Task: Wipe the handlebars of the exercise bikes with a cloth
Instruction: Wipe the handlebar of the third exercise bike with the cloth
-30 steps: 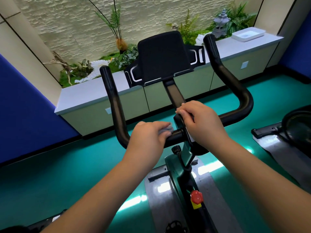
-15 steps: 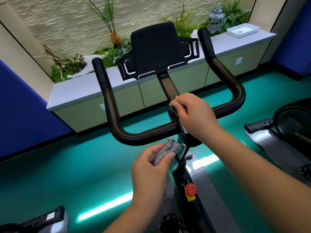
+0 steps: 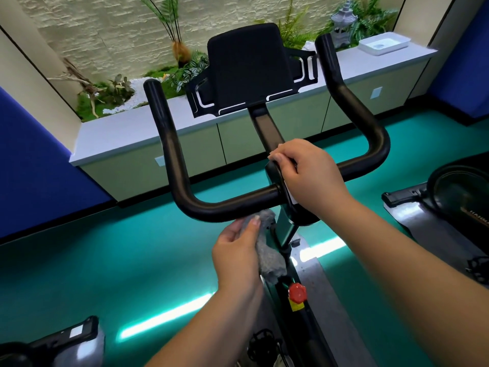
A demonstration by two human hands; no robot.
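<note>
Corner of a second machine (image 3: 66,337), black and grey, at the bottom left edge of the teal floor (image 3: 79,260). Blue wall panel (image 3: 31,168) above it. Further back, a long white-topped cabinet (image 3: 127,133) along the far edge of the floor, planted bed (image 3: 105,96) with driftwood and white pebbles behind its left end.

Black handlebars (image 3: 211,207) of the exercise bike next: left horn rising upright toward the cabinet, curving at its base into the crossbar, right horn mirroring it. Black tablet holder (image 3: 248,64) standing between the two horns on a slanted stem.

Left hand (image 3: 238,250) just under the crossbar, left of the stem, fingers and thumb curled round a grey cloth (image 3: 267,247). Top of the cloth bunched right at the underside of the bar, contact hard to judge; loose end hanging down beside the green frame post (image 3: 287,229). Red knob (image 3: 297,292) lower on the frame, yellow label beneath it.

Right hand (image 3: 309,176) on the centre clamp of the handlebars, fingers bent over its top and gripping it, forearm running off toward the lower right corner.

Stone lantern (image 3: 342,22) among ferns behind the cabinet's right end, white tray (image 3: 383,43) on the top near its right corner. Part of a third machine (image 3: 455,197) at the right edge of the floor.
</note>
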